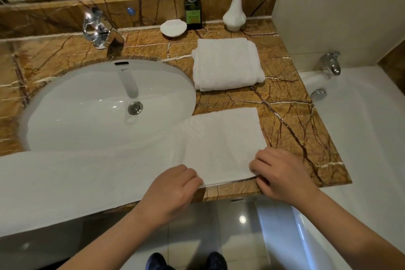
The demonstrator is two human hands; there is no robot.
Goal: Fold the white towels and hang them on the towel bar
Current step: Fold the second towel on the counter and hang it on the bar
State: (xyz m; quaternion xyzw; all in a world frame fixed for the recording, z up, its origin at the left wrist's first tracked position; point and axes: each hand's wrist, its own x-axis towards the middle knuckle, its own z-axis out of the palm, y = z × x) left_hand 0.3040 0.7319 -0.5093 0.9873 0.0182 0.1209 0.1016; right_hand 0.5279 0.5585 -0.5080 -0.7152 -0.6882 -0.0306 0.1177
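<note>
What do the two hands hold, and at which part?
The left hand and right hand both pinch the near edge of the spread towel on the counter.

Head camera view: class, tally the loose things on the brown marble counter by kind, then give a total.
White cloth towels: 2 (thick folded towel, flat spread towel)
Small white scalloped soap dish: 1
Dark green pump bottle: 1
Tall white vase: 1
Total: 5
</note>
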